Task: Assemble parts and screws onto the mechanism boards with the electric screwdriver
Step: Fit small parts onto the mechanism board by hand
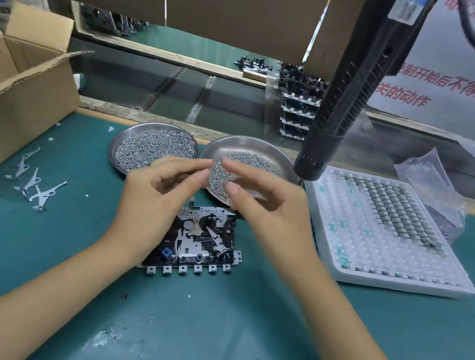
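On the green desk [28, 255], the black electric screwdriver [350, 98] hangs untouched at upper right. At centre lies the black-and-silver mechanism board [197, 242]. Above it, the left hand [158, 195] and right hand [266, 203] meet, fingers curled; whether they pinch a screw cannot be told. Likely next: seating it, then reaching for the driver.
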Motion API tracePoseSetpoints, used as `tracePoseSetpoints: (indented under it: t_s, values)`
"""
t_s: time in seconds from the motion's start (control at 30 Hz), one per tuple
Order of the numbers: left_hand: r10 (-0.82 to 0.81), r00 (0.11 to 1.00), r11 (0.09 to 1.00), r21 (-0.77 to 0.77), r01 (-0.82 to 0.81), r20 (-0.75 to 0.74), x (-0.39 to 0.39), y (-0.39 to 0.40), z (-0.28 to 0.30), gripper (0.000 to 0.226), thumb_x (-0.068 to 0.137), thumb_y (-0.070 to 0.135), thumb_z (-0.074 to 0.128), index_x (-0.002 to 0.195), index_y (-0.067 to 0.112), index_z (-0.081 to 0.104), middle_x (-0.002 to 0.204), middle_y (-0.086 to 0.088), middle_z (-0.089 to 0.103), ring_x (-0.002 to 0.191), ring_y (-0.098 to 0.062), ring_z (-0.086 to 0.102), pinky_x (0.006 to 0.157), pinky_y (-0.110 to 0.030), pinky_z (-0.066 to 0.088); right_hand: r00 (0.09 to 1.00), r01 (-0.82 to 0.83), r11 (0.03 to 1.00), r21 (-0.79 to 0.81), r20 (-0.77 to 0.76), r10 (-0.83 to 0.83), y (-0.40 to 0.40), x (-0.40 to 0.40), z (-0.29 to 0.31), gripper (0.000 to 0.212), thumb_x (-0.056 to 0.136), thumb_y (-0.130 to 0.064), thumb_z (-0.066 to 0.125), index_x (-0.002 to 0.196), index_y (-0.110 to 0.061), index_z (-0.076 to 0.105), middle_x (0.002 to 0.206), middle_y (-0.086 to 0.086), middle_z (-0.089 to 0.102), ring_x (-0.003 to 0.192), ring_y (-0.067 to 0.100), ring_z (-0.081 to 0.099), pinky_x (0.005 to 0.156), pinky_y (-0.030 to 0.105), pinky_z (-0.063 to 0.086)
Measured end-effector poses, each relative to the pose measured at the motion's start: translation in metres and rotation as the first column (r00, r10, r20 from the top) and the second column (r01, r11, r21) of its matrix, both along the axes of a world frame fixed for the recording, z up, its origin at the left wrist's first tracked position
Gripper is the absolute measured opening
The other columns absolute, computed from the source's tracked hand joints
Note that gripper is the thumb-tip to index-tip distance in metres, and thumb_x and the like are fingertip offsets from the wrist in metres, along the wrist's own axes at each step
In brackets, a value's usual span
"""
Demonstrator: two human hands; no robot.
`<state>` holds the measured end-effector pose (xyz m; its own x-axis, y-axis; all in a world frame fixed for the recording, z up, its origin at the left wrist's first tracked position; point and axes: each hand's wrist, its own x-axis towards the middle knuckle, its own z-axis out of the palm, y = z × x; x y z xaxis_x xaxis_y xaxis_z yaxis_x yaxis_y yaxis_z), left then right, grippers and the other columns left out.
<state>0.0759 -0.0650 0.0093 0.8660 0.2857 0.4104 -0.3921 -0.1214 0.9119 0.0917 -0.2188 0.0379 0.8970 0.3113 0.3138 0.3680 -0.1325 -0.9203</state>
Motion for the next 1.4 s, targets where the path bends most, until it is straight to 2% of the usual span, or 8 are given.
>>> tracePoseSetpoints:
  t_s: [0.17, 0.3, 0.43, 0.87, 1.0, 1.1, 1.2, 1.4]
  values:
    - [0.028, 0.998, 0.996, -0.088, -0.033, -0.049, 0.004, 0.002, -0.001, 0.016, 0.085, 0.003, 0.066, 0.096, 0.014, 0.070, 0.077, 0.014, 0.073, 0.074, 0.001, 0.068, 0.069, -0.008, 0.048, 0.932, -0.336, 0.871, -0.359, -0.264, 0.250, -0.064, 0.009, 0.031, 0.016, 0.088, -0.005, 0.064, 0.095, -0.017, 0.073, 0.089, 0.005, 0.075, 0.076, 0.015, 0.068, 0.070, 0.026, 0.055]
    - [0.034, 0.997, 0.989, -0.143, -0.044, -0.068, 0.006, 0.004, -0.003, 0.014, 0.082, 0.003, 0.068, 0.093, 0.012, 0.070, 0.075, 0.008, 0.074, 0.072, -0.002, 0.069, 0.068, -0.009, 0.050, 0.979, -0.004, 0.829, -0.559, -0.171, -0.111, -0.123, 0.022, 0.032, 0.018, 0.087, 0.000, 0.062, 0.088, -0.014, 0.074, 0.079, 0.003, 0.074, 0.072, 0.015, 0.067, 0.068, 0.024, 0.054]
    - [0.026, 0.997, 0.987, -0.157, -0.037, -0.069, 0.006, 0.002, -0.004, 0.012, 0.081, 0.002, 0.070, 0.090, 0.010, 0.070, 0.073, 0.007, 0.074, 0.070, -0.002, 0.069, 0.065, -0.009, 0.050, 0.911, 0.350, 0.529, -0.773, 0.150, -0.384, -0.172, 0.043, 0.025, 0.026, 0.085, 0.005, 0.058, 0.102, -0.008, 0.072, 0.087, 0.007, 0.068, 0.083, 0.022, 0.061, 0.077, 0.028, 0.046]
    - [0.039, 0.997, 0.985, -0.167, -0.050, -0.066, 0.009, 0.005, -0.008, 0.013, 0.080, 0.004, 0.070, 0.089, 0.014, 0.069, 0.072, 0.008, 0.072, 0.070, -0.003, 0.068, 0.066, -0.012, 0.052, 0.893, 0.430, 0.216, -0.877, 0.377, -0.246, -0.177, 0.067, 0.005, 0.039, 0.078, 0.011, 0.050, 0.101, -0.012, 0.070, 0.084, 0.007, 0.064, 0.078, 0.027, 0.053, 0.059, 0.031, 0.041]
    - [0.032, 0.998, 0.987, -0.158, -0.040, -0.055, 0.008, 0.005, -0.008, 0.014, 0.080, 0.005, 0.070, 0.087, 0.017, 0.070, 0.071, 0.008, 0.073, 0.070, -0.003, 0.068, 0.065, -0.012, 0.052, 0.872, 0.484, 0.196, -0.853, 0.453, -0.184, -0.177, 0.066, 0.004, 0.036, 0.078, 0.010, 0.050, 0.095, -0.012, 0.073, 0.076, 0.006, 0.063, 0.073, 0.027, 0.050, 0.058, 0.027, 0.029]
    - [0.018, 0.998, 0.988, -0.149, -0.027, -0.064, 0.007, 0.004, -0.008, 0.015, 0.081, 0.005, 0.070, 0.088, 0.018, 0.071, 0.072, 0.008, 0.073, 0.070, -0.004, 0.069, 0.063, -0.013, 0.052, 0.877, 0.477, 0.194, -0.857, 0.449, -0.171, -0.178, 0.065, 0.003, 0.034, 0.076, 0.010, 0.051, 0.060, -0.018, 0.057, 0.063, 0.003, 0.055, 0.069, 0.032, 0.048, 0.053, 0.029, 0.031]
    - [0.009, 0.997, 0.990, -0.139, -0.019, -0.073, 0.007, 0.003, -0.008, 0.016, 0.080, 0.007, 0.071, 0.089, 0.020, 0.072, 0.075, 0.009, 0.074, 0.072, -0.005, 0.070, 0.064, -0.013, 0.052, 0.880, 0.466, 0.136, -0.874, 0.442, -0.177, -0.179, 0.064, 0.003, 0.019, 0.076, 0.008, 0.053, 0.067, -0.006, 0.061, 0.074, 0.007, 0.056, 0.074, 0.033, 0.052, 0.061, 0.035, 0.042]
    - [-0.010, 0.996, 0.995, -0.102, 0.001, -0.085, 0.005, 0.002, -0.008, 0.016, 0.075, 0.019, 0.073, 0.091, 0.023, 0.073, 0.077, 0.007, 0.074, 0.074, -0.004, 0.069, 0.069, -0.012, 0.052, 0.895, 0.442, 0.491, -0.751, 0.329, -0.303, -0.167, 0.047, 0.025, 0.014, 0.075, 0.008, 0.067, 0.071, -0.004, 0.072, 0.075, 0.007, 0.068, 0.068, 0.018, 0.058, 0.066, 0.030, 0.045]
